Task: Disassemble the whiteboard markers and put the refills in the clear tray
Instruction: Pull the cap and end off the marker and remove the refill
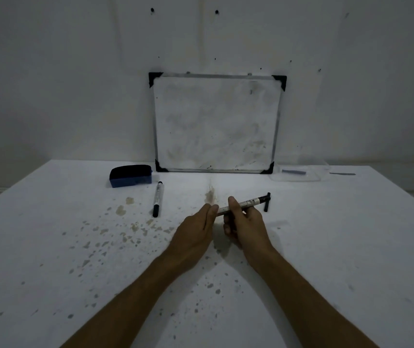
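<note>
I hold a whiteboard marker (245,204) just above the table's middle, its white labelled barrel slanting up to the right. My right hand (245,226) is closed around the barrel. My left hand (197,228) pinches the marker's left end with its fingertips. A short black piece (266,202) lies on the table just behind the marker's right end. A second whole marker (157,199) lies capped to the left. The clear tray (298,175) sits at the back right with a bluish refill (293,171) in it.
A small whiteboard (216,124) leans against the wall at the table's back. A blue eraser (130,176) sits left of it. A thin dark strip (342,174) lies right of the tray. The white table (75,247) is stained with brown spots.
</note>
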### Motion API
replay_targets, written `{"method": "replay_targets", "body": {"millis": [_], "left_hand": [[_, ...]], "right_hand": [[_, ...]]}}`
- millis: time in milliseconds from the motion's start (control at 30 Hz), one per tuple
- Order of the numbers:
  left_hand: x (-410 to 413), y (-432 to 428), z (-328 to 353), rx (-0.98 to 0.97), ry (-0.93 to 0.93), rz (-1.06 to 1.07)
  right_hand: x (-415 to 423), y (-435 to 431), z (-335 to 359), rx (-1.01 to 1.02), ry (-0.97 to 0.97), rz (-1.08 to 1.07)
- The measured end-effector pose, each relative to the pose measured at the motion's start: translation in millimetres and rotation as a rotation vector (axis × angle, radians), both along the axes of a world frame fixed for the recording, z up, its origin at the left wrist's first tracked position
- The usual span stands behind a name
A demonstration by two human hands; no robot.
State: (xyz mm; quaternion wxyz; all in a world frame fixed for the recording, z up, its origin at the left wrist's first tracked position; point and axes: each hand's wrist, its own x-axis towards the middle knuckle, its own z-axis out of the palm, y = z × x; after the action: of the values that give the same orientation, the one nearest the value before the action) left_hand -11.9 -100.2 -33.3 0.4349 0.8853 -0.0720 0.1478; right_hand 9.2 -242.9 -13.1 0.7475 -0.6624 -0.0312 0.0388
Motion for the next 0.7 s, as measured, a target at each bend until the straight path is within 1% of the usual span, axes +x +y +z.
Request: {"method": "replay_targets", "body": {"millis": [67,167,200,233,300,400,533,600,700], "left_hand": [[3,-1,5,-0.138,0.118,0.008],[11,9,13,-0.449,0.291,-0.025],[13,14,13,-0.509,0.316,-0.050],[13,17,11,-0.523,0.319,-0.067],[9,19,6,-0.476,0.271,-0.085],[3,14,-2,-0.267,0.135,-0.107],[-1,11,-3,-0.088,0.051,-0.144],[-2,10,-1,-0.017,0.005,-0.107],[-2,11,-1,-0.026,0.008,-0.060]], "right_hand": [[2,1,0,0.015,-0.035,0.012],[4,3,1,0.013,-0.165,0.050],[4,5,0,0.005,-0.180,0.053],[4,6,0,-0.003,-0.165,0.044],[4,6,-2,0.017,-0.082,0.004],[5,2,-3,0.069,0.011,-0.046],[4,0,-2,0.084,0.012,-0.084],[3,2,-2,0.054,-0.008,-0.081],[2,3,-4,0.007,-0.053,-0.037]]}}
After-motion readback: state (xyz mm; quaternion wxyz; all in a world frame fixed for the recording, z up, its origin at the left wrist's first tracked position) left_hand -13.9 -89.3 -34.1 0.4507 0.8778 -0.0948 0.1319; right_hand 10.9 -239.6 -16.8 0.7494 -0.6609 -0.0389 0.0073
